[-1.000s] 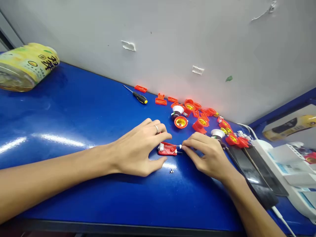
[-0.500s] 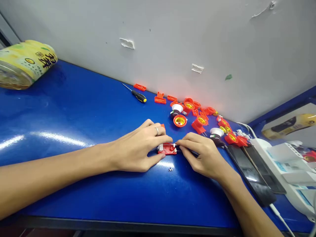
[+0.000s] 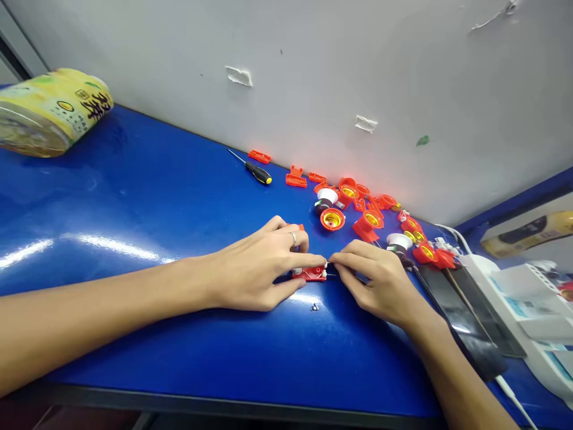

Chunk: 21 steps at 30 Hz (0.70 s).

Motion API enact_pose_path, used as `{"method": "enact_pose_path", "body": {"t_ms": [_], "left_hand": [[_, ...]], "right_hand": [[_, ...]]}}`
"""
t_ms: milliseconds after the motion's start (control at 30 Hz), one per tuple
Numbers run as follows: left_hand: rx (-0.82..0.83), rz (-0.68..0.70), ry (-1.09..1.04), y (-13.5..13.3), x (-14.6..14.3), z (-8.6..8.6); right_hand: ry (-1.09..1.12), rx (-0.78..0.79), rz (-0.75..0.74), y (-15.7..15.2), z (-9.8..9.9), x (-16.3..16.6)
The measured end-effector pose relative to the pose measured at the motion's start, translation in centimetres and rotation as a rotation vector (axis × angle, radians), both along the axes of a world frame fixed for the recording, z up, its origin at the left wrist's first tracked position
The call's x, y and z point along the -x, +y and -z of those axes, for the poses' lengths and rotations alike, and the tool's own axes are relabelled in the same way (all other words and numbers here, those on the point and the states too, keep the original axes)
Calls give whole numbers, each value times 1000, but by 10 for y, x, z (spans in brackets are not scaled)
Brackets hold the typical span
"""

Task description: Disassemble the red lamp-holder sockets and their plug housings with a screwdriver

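My left hand (image 3: 259, 269) lies over a small red plastic part (image 3: 311, 274) on the blue table (image 3: 134, 203), pinching it between thumb and forefinger; a ring sits on one finger. My right hand (image 3: 380, 280) meets it from the right, its fingertips pinched on a tiny white piece (image 3: 326, 264) at the part's right end. The fingers hide most of the red part. A tiny metal screw (image 3: 314, 307) rests on the table just in front of both hands.
Several orange lamp sockets (image 3: 367, 218) and red pieces (image 3: 295, 179) lie along the grey wall, with a black-and-yellow screwdriver (image 3: 255, 170). A yellow packet (image 3: 49, 110) lies far left. A dark phone (image 3: 461, 322), white cable and white boxes (image 3: 523, 292) are at the right.
My right hand has pushed the white piece leftward, closing the stretched spring against the red part. My left forefinger has come down over the part's top.
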<state>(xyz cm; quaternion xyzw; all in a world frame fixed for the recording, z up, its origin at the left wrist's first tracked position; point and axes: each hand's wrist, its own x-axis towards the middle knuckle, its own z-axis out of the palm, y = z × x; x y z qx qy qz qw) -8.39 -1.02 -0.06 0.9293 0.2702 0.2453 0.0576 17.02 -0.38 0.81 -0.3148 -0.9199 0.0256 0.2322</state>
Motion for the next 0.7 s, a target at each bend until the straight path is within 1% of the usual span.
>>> {"method": "enact_pose_path", "body": {"t_ms": [233, 700], "left_hand": [[19, 0, 12, -1, 1, -2], [31, 6, 33, -1, -1, 1]], "right_hand": [[-36, 21, 8, -1, -2, 2], [-93, 69, 52, -6, -2, 5]]}}
